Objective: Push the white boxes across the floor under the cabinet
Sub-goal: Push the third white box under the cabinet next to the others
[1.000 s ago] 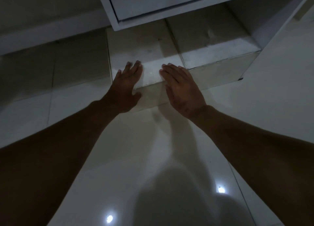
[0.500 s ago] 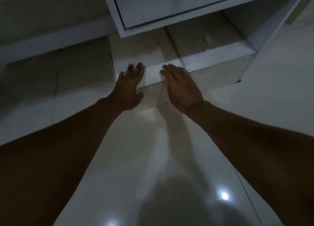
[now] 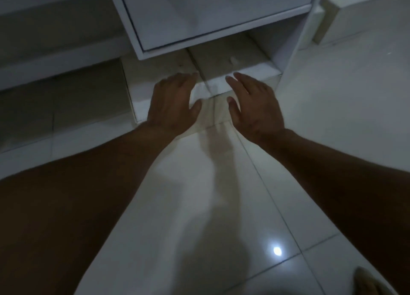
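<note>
A dim room, seen from above the person's outstretched arms. The glossy white tiled floor point(image 3: 332, 117) fills most of the view, from 3 o'clock round to 9 o'clock, with a small bright reflection of a light point(image 3: 277, 251) at about 5 o'clock.

At 12 o'clock hangs a white cabinet point(image 3: 199, 17), its lower edge raised off the floor and its right side panel point(image 3: 295, 46) coming down to the tiles at about 1 o'clock.

In the gap beneath it sit two white boxes side by side, touching along a seam. The left box point(image 3: 155, 72) lies at about 11 o'clock of the frame's centre, with its left end sticking out past the cabinet's left edge. The right box point(image 3: 233, 57) lies at about 12 to 1 o'clock, tucked in beside the side panel. The near edges of both boxes still project from under the cabinet.

Two bare forearms reach in from 7 and 4 o'clock. The left hand point(image 3: 173, 103) lies palm down on the near edge of the left box, fingers straight and close together, thumb spread. The right hand point(image 3: 255, 103) is at the near edge of the right box, fingers straight and extended, thumb apart; whether it presses the box or hovers just above it I cannot tell.

At 5 o'clock, in the bottom corner, a bare foot point(image 3: 368, 281) shows on the tiles.
</note>
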The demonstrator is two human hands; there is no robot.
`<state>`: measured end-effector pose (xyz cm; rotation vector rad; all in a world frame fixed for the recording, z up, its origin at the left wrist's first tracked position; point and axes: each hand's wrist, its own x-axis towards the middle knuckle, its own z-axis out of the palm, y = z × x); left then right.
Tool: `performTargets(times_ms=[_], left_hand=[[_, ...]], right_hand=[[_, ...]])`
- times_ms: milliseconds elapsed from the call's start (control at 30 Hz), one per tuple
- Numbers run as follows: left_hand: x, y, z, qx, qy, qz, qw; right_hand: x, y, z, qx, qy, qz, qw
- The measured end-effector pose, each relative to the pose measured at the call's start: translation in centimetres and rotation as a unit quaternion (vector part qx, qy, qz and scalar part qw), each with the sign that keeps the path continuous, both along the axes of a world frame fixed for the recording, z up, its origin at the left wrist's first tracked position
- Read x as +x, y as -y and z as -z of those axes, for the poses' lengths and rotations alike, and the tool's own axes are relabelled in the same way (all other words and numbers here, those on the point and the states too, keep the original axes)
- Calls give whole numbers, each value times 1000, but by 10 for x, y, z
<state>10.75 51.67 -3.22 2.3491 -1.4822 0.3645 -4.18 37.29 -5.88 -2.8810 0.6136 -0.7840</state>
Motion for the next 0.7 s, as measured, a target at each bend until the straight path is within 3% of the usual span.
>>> performTargets(times_ms=[400, 700], left_hand=[[-93, 120, -124, -67, 34, 66, 995], [-167, 248, -176, -56, 16, 43, 997]], right_hand=[[-90, 125, -138, -35, 67, 63, 995], [-157, 250, -178, -25, 70, 67, 995]])
